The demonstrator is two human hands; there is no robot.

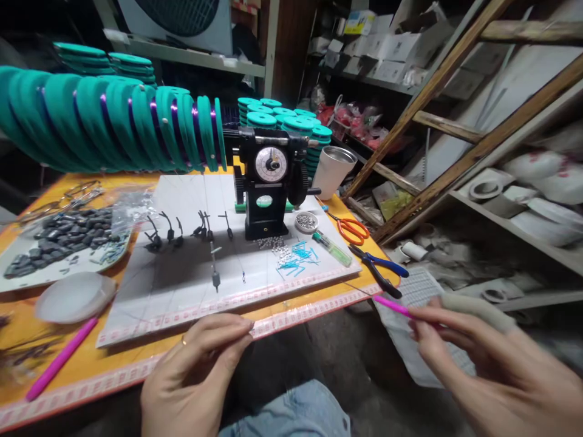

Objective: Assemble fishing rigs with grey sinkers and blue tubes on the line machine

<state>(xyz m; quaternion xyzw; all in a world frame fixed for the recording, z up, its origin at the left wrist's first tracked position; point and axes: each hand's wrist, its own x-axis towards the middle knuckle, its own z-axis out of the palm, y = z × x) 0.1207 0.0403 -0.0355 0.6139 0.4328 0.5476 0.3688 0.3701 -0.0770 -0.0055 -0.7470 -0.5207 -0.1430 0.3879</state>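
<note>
My left hand is closed at the table's front edge, thumb and index fingertips pinched; what they hold is too small to make out. Off the table's right corner, my right hand grips a pink-handled tool whose thin tip points left. Behind the hands lies a white board with a ruler strip along the table edge. Dark weights on thin lines, one of them a grey sinker, rest on or hang over the board. A black winding device with a dial carries a row of green spools.
Blue-handled pliers, orange scissors, blue tube pieces and a bead dish lie right. Left are a tray of dark sinkers, a plastic lid and another pink tool. A wooden ladder leans behind.
</note>
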